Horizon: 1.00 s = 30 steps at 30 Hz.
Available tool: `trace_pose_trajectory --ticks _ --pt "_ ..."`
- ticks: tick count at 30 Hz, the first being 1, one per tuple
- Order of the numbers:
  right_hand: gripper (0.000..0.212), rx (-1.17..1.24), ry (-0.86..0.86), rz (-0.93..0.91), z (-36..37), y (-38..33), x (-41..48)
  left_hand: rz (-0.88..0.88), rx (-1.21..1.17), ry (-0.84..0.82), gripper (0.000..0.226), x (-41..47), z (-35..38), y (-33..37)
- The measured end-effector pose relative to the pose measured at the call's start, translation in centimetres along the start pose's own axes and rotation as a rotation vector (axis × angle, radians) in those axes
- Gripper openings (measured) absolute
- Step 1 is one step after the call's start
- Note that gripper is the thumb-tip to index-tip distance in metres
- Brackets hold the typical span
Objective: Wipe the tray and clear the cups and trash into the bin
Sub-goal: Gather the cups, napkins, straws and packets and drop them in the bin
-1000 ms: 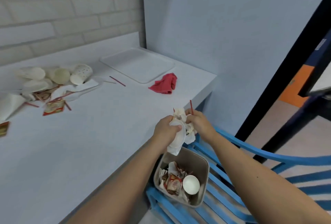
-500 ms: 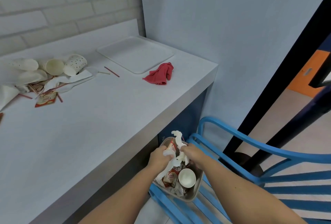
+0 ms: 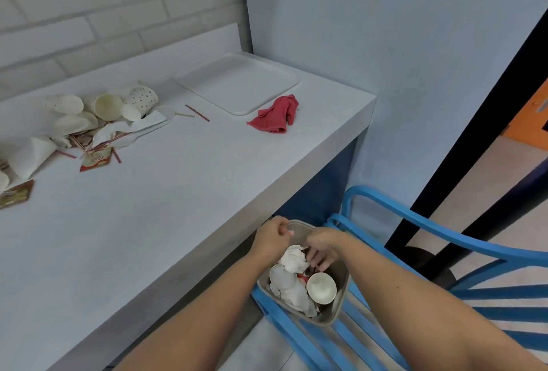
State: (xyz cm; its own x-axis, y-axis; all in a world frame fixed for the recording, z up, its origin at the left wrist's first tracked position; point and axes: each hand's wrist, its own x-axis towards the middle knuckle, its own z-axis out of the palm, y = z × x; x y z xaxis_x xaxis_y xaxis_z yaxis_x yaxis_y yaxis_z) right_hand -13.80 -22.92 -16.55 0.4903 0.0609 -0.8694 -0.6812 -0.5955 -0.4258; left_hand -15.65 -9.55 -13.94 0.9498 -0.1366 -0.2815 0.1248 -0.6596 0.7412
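- Fingers [image 3: 321, 262] of your right hand [image 3: 321, 244] point down into the bin [image 3: 339, 302]. They are relaxed and spread and grasp nothing. Whether they touch the trash beneath cannot be told.
- Fingers [image 3: 284, 232] of your left hand [image 3: 271, 237] curl loosely above the bin's far rim. Nothing shows between them, so treat this hand as empty.
- The crumpled napkin [image 3: 293, 258] lies on top of the bin's contents, between your two hands and free of both. Judge this drop complete.
- A paper cup [image 3: 321, 287] lies mouth-up in the bin beside the napkin.
- The bin sits on the blue chair [image 3: 421, 224], just beside the counter [image 3: 178, 193] and below its edge. This probably keeps each carry short.
- The tray [image 3: 237, 83] lies bare at the counter's far corner, with the red cloth [image 3: 274, 117] just beside it, within reach for wiping. Whether the tray is wiped cannot be told.
- The cups [image 3: 118, 104], wrappers [image 3: 95, 160] and stir sticks [image 3: 197, 113] lie heaped far left, well apart from the bin. Most of the clearing is not yet done.
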Motion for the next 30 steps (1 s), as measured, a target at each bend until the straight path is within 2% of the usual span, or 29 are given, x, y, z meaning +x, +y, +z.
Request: trace_pose_trajectory --ticks 3,6,10,13,17,21,30 --pt "0.047 -0.169 -0.071 0.015 -0.9 -2.8 -1.7 0.125 0.006 0.146 0.019 -0.6 -1.2 1.4" --pt "0.052 -0.372 -0.140 0.031 -1.6 -6.3 -4.1 0.260 -0.037 0.337 0.016 -1.9 -3.3 2.7" --pt "0.033 -0.628 -0.154 -0.060 -1.1 -11.5 -9.2 0.385 -0.118 0.561 0.016 -3.1 -6.7 3.6" --pt "0.031 -0.744 -0.122 -0.211 0.5 -15.5 -12.4 0.393 -0.133 0.707 0.015 -3.3 -10.3 3.0" --pt "0.031 -0.827 -0.030 -0.403 4.2 -19.9 -14.2 0.318 -0.066 0.795 0.014 -3.6 -15.7 0.5" --pt "0.026 -0.775 0.044 -0.566 8.9 -23.6 -14.1 0.183 -0.006 0.845 0.014 -4.4 -20.9 -3.7" --pt "0.016 -0.765 0.023 -0.757 19.7 -31.5 -12.3 -0.197 0.109 0.896 0.023 -7.9 -33.8 -15.9"
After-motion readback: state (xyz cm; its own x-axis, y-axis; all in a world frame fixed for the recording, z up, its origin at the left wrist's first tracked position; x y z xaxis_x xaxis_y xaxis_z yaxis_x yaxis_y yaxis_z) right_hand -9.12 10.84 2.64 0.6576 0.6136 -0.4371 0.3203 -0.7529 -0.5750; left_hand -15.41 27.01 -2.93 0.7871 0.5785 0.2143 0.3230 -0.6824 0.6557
